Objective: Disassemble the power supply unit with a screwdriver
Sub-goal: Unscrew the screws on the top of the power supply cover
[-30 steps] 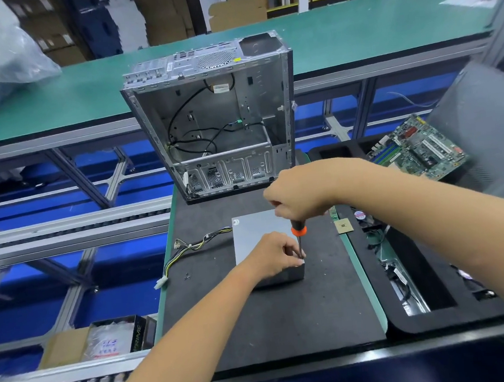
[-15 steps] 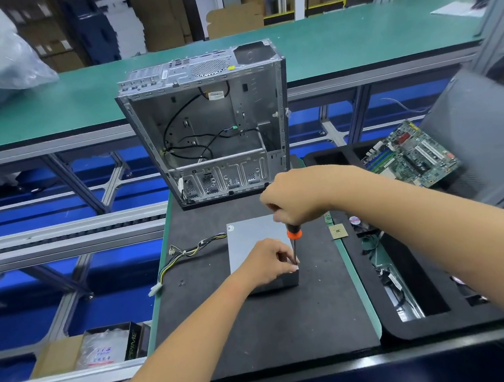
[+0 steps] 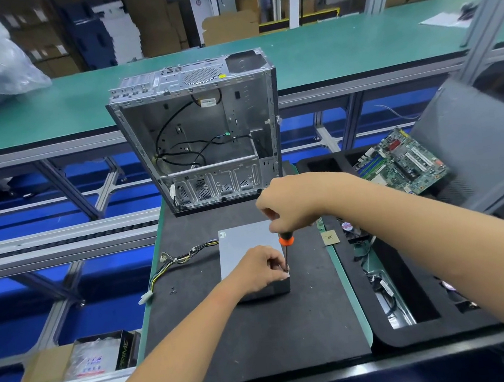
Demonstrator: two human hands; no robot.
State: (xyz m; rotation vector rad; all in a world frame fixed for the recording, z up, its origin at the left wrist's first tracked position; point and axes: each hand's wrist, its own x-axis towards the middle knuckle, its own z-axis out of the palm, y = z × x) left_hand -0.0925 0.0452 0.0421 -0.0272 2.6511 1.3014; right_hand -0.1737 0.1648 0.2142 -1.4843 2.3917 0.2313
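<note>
black box [image 3: 126, 351], lower left: side reads "PRIME" in pale upright capitals | plastic bag [image 3: 90, 362] beside it: red and blue print, too blurred to read | white label [image 3: 208, 102] inside computer case [image 3: 197, 134]: illegible

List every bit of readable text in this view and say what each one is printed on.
"PRIME": on the side of the black box at lower left, running vertically.
Red and blue print on the plastic bag in that box: too blurred to read.
White sticker inside the computer case: too small to read.
Markings on the motherboard at right: too small to read.
Power supply unit top: no text visible.
</note>
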